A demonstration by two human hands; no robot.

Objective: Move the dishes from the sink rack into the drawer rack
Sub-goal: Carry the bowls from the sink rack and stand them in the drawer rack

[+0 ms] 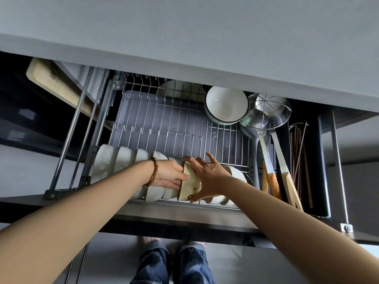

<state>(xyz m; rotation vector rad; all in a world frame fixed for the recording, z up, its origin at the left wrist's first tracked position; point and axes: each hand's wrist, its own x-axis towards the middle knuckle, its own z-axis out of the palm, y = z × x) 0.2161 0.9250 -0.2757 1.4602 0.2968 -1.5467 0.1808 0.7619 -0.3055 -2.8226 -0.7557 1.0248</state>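
Observation:
A pulled-out drawer rack (176,128) of chrome wire lies below me. Along its near row stand several white bowls (114,160) on edge. My right hand (209,175) grips a cream bowl with brown marks (190,185), held on edge in that row. My left hand (170,174), with a bead bracelet on the wrist, presses against the bowl's left side and the white bowls beside it. More white bowls (235,173) stand to the right of my right hand. The sink rack is out of view.
At the back of the drawer sit a large white bowl (225,105), a plate (180,91) and a wire skimmer (266,111). Wooden-handled utensils (287,181) and chopsticks (299,156) fill the right side. A cutting board (55,83) leans at the left. The countertop edge (184,64) overhangs.

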